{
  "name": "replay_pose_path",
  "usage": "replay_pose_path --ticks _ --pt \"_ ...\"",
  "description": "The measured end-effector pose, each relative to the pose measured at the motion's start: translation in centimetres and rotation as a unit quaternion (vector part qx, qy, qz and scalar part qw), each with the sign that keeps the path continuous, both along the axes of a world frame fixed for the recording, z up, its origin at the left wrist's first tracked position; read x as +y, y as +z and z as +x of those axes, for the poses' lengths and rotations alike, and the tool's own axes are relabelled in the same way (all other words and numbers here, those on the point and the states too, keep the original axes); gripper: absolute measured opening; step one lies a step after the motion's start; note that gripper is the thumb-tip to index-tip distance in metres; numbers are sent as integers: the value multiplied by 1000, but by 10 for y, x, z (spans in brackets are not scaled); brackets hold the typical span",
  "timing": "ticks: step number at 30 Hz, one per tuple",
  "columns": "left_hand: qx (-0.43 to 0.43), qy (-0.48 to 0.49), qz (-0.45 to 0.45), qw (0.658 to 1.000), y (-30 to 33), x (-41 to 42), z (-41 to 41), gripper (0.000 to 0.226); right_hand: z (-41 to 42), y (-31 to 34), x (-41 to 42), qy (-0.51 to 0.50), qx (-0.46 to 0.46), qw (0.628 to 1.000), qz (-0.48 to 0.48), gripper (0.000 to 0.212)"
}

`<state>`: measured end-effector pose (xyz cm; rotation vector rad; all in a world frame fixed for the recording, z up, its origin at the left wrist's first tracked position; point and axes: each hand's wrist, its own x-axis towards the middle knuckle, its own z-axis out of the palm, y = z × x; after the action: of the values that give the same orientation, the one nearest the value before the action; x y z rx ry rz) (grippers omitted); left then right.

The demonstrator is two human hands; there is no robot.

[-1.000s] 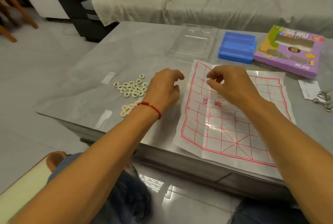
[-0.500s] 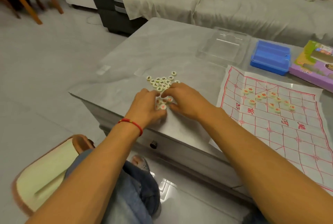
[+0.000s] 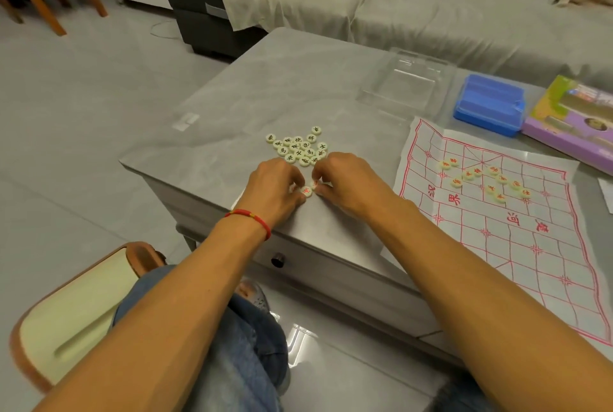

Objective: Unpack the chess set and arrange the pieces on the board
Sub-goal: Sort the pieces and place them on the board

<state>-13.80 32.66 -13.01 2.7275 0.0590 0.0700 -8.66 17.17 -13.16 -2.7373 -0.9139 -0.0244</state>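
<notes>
A pile of cream discs with dark characters (image 3: 298, 147) lies on the grey table (image 3: 265, 86). Just in front of it, my left hand (image 3: 277, 187) and my right hand (image 3: 348, 184) meet with curled fingers around a few red-marked discs (image 3: 306, 191). My left hand pinches one; my right hand pinches another at its fingertips. The paper board with a red grid (image 3: 517, 239) lies to the right, creased, and several red-marked discs (image 3: 487, 181) lie scattered loosely on its far half.
A clear plastic tray (image 3: 408, 83), a blue plastic case (image 3: 489, 104) and a purple box (image 3: 570, 116) sit at the table's back right. A sofa stands behind the table. My knees and a stool are below the table's near edge.
One second ago my hands hovered over the board; both then moved left to the red discs in front of the pile. Since half a second ago they have barely shifted.
</notes>
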Motion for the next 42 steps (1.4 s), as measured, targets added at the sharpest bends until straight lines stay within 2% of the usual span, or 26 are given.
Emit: replay_pose_path --ticks 3,8,12,14,19,23,29,33,37,42 --pt "0 -1 13 1000 3 -4 -2 16 -5 4 -10 -7 -3 1000 8 18" --pt "-25 14 11 1000 9 -13 0 20 -11 20 -33 -33 3 999 44 22" --pt "-99 -30 -20 994 29 -57 5 22 -9 37 -75 -109 -1 990 91 27" --pt "-110 -69 -49 990 40 -92 7 24 -8 40 -105 -158 4 981 108 29" --pt "-60 -137 -50 988 37 -181 36 33 -6 34 -193 -301 29 948 98 32" --pt "-4 -153 0 988 28 -215 71 34 -16 23 -252 -382 47 917 108 31" --pt "49 -158 39 986 18 -233 101 40 -9 9 -271 -380 63 918 95 32" --pt "38 -146 0 989 10 -236 107 38 3 1 -266 -374 65 921 88 36" --pt "4 -100 -88 991 12 -231 107 30 2 2 -259 -379 39 919 99 35" --pt "-52 -86 -136 986 25 -184 84 27 -6 11 -224 -341 0 934 109 30"
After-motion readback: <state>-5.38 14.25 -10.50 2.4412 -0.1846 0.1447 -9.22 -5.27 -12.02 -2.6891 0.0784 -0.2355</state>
